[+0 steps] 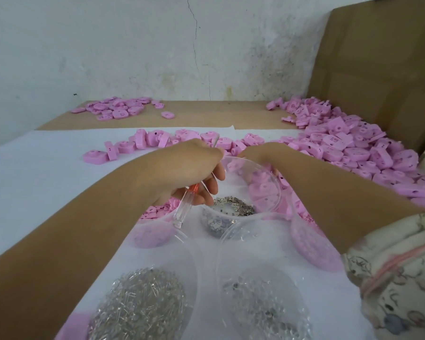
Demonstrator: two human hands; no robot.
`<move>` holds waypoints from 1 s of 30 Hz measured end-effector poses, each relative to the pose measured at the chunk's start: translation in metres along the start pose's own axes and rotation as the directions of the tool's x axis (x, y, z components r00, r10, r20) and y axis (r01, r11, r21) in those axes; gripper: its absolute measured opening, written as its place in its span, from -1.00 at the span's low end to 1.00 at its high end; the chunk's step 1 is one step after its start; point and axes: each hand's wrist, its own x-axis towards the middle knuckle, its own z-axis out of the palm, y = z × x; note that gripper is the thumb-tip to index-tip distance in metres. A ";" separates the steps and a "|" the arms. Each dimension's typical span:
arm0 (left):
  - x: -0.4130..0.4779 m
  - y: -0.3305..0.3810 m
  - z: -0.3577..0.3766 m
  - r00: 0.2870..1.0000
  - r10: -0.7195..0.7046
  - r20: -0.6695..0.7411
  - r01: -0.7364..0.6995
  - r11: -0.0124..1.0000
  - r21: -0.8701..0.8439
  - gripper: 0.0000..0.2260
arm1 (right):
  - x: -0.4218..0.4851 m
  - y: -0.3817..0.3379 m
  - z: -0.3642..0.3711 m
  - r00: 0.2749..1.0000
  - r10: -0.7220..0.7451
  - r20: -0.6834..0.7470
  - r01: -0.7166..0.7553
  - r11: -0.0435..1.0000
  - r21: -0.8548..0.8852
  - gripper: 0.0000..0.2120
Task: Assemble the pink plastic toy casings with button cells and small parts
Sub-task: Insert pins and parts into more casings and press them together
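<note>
Gripping a screwdriver (182, 207) in the curled left hand (194, 171), long axis slanted: handle down toward the body, tip up and away. Reaching with the right hand (257, 155) just beside it, among pink casings (251, 139); cannot tell its finger spread.

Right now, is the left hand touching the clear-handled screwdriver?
Touching. The head view shows the left hand gripping the screwdriver, fingers curled round it, with the clear handle sticking out below the palm.
</note>
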 end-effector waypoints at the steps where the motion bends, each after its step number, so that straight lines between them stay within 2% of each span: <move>1: 0.000 0.000 0.000 1.000 -0.001 0.000 0.001 1.000 0.000 -0.65 | -0.002 -0.002 -0.002 1.000 0.006 0.016 -0.005 1.000 -0.030 -0.62; 5: 0.002 -0.002 0.000 1.000 -0.006 0.001 0.006 1.000 0.003 -0.66 | -0.010 -0.002 -0.006 0.999 -0.033 0.031 0.036 0.993 -0.116 -0.41; 9: -0.001 -0.005 -0.003 1.000 -0.007 0.004 0.007 1.000 0.001 -0.65 | -0.014 -0.003 -0.009 0.998 -0.066 0.022 0.069 0.983 -0.172 -0.34; 15: -0.005 -0.009 -0.008 1.000 -0.014 -0.005 0.014 1.000 -0.010 -0.66 | -0.011 0.000 -0.002 0.996 -0.084 -0.025 0.083 0.996 -0.023 -0.46; 21: -0.008 -0.009 -0.013 1.000 -0.012 -0.015 0.011 1.000 -0.017 -0.66 | -0.015 -0.003 -0.007 0.999 -0.040 -0.024 0.040 0.999 0.018 -0.51; 26: -0.014 -0.003 -0.017 0.999 0.010 -0.031 -0.011 1.000 -0.012 -0.68 | -0.021 0.007 -0.012 0.999 0.021 -0.042 -0.014 0.987 0.160 -0.47; 30: -0.029 0.005 -0.019 0.999 0.030 -0.044 -0.031 0.999 -0.024 -0.69 | -0.042 0.018 -0.025 0.983 0.054 -0.176 -0.004 0.962 0.273 -0.37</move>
